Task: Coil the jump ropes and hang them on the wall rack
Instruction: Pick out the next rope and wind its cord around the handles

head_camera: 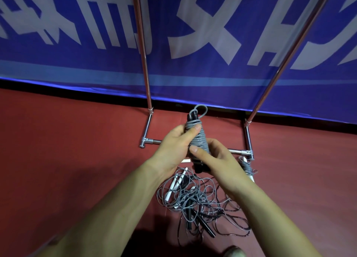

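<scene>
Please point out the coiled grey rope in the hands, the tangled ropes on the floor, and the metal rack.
coiled grey rope (199, 140), head view, on the wound cord.
tangled ropes (190, 196), head view, middle of the loose pile.
metal rack (144, 63), head view, on its left upright pole.

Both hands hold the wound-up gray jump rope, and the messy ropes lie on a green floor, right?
No: the head view shows a red floor, not green. The left hand and right hand do hold the wound-up gray jump rope, and the messy ropes lie on that floor.
</scene>
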Demonstrator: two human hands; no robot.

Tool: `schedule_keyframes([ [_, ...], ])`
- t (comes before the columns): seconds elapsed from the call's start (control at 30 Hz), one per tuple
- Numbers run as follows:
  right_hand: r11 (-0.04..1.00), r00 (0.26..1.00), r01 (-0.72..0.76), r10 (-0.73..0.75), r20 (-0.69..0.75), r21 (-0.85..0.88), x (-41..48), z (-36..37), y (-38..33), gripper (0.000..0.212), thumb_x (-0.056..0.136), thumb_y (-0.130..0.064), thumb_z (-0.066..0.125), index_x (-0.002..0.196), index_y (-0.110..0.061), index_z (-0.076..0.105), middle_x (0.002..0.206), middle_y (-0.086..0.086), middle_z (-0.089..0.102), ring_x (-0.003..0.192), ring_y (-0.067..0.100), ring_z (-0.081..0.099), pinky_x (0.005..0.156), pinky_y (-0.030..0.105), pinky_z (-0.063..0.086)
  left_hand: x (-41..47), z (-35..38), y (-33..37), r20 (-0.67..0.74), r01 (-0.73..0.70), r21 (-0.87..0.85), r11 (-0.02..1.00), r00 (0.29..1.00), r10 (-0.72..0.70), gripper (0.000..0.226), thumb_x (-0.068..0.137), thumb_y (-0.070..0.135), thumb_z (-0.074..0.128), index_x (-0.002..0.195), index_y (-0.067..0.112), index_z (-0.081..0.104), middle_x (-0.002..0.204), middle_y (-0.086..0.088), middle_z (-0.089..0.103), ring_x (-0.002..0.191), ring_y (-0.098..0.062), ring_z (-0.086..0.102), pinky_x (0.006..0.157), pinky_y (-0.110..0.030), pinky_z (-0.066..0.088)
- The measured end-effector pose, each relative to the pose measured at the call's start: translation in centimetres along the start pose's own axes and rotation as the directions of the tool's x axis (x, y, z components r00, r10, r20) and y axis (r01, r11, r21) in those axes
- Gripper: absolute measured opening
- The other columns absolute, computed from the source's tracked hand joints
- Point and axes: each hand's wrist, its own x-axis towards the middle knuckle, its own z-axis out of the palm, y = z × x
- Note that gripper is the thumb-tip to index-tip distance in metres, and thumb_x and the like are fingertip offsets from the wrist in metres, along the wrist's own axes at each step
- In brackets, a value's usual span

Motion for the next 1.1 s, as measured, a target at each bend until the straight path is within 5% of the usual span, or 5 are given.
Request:
schedule_keyframes([
  [0.2, 0.999, 0.999, 0.013, -0.012, 0.031, -0.045, -0.2, -0.1, -0.6, 0.066, 0.073, -0.034, 0.079, 0.133, -0.028, 0.052, 0.117, -0.001, 0.07, 0.099, 0.017, 0.071, 0.09, 0.04, 0.058, 0.0, -0.3, 0.4, -0.082, 0.025, -0.083, 0.996, 0.996, -0.032, 0.016, 0.098, 0.025, 0.062, 0.103, 0.009, 0.065, 0.073, -0.003, 0.072, 0.061, -0.018, 0.07, 0.049, -0.025, 0.052],
  [0.57, 0.989, 0.999, 0.045, -0.041, 0.03, -0.144, 0.1, -0.2, 0.3, 0.05, 0.091, -0.035, 0.072, 0.136, -0.036, 0.05, 0.122, -0.002, 0.067, 0.107, 0.022, 0.069, 0.094, 0.043, 0.056, 0.7, -0.5, -0.1, -0.095, 0.165, -0.136, 0.977, 0.979, -0.178, 0.031, 0.098, 0.036, 0.061, 0.115, 0.012, 0.066, 0.086, -0.01, 0.074, 0.072, -0.027, 0.072, 0.07, -0.039, 0.058],
  [0.77, 0.733, 0.916, 0.347, -0.4, 0.043, -0.585, -0.3, 0.1, 0.7, 0.042, 0.086, -0.039, 0.076, 0.126, -0.041, 0.061, 0.128, -0.011, 0.046, 0.125, 0.004, 0.047, 0.103, 0.014, 0.035, 0.9, -0.1, -0.6, -0.195, 0.158, -0.108, 0.981, 0.965, -0.177, 0.035, 0.099, 0.042, 0.058, 0.12, 0.014, 0.059, 0.09, -0.007, 0.07, 0.062, -0.017, 0.067, 0.051, -0.025, 0.05],
  [0.9, 0.813, 0.89, 0.416, -0.456, -0.002, -0.407, -0.1, 0.1, 0.0, 0.004, 0.089, -0.022, 0.074, 0.087, -0.026, 0.073, 0.09, -0.005, 0.06, 0.083, 0.011, 0.057, 0.078, 0.024, 0.044, 1.0, 0.2, -0.8, -0.23, 0.128, -0.147, 0.981, 0.96, -0.16, 0.041, 0.099, 0.044, 0.057, 0.122, 0.009, 0.056, 0.087, -0.009, 0.066, 0.065, -0.02, 0.064, 0.061, -0.031, 0.051],
  [1.1, 0.961, 0.961, 0.277, -0.277, -0.019, -0.001, -0.1, 0.1, -1.0, 0.019, 0.091, -0.016, 0.066, 0.072, -0.015, 0.068, 0.065, -0.002, 0.058, 0.064, 0.013, 0.05, 0.067, 0.023, 0.045, 1.1, -0.1, 0.1, -0.25, 0.078, -0.195, 0.978, 0.96, -0.126, 0.038, 0.1, 0.043, 0.058, 0.108, 0.006, 0.06, 0.06, -0.004, 0.067, 0.051, -0.017, 0.065, 0.055, -0.028, 0.053],
])
